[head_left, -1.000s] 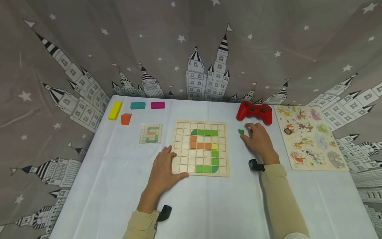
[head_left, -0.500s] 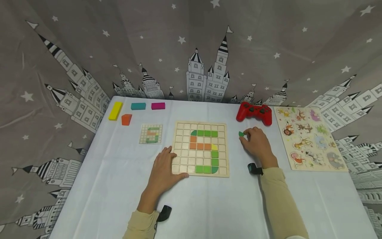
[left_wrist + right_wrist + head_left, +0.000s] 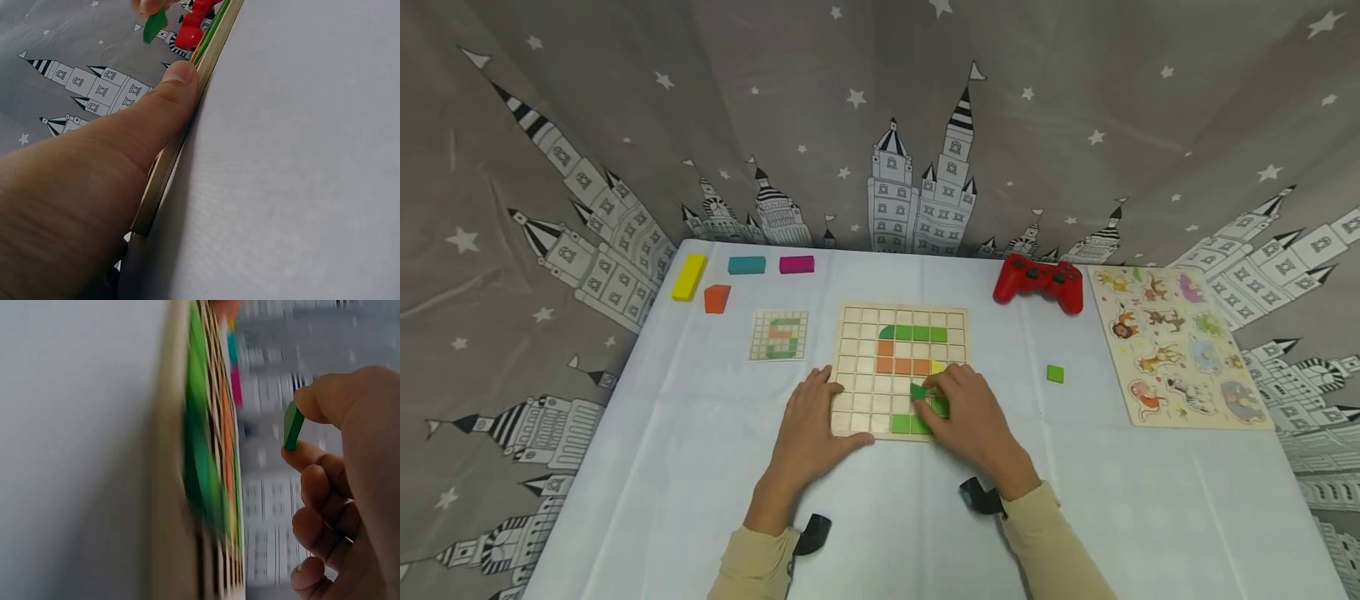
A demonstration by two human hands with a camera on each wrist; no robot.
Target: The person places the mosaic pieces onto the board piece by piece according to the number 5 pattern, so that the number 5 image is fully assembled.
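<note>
A wooden grid board (image 3: 857,392) lies mid-table, set with green, orange and yellow tiles that form a figure. My right hand (image 3: 958,410) hovers over the board's lower right part and pinches a small dark green tile (image 3: 917,390) between thumb and fingers; that dark green tile (image 3: 292,426) also shows in the right wrist view, held above the board (image 3: 169,506). My left hand (image 3: 808,425) rests flat on the board's lower left corner, its thumb (image 3: 156,119) along the board's edge (image 3: 187,125). A loose light green square tile (image 3: 1056,373) lies on the cloth right of the board.
A small pattern card (image 3: 779,335) lies left of the board. Yellow (image 3: 688,277), teal (image 3: 747,265), magenta (image 3: 797,264) and orange (image 3: 717,298) blocks sit at the back left. A red game controller (image 3: 1039,282) and an animal puzzle (image 3: 1180,346) are at the back right.
My right hand picked up the dark green tile near the controller and carried it left over the board's lower right. A light green tile now shows where the hand was. The left hand stayed put.
</note>
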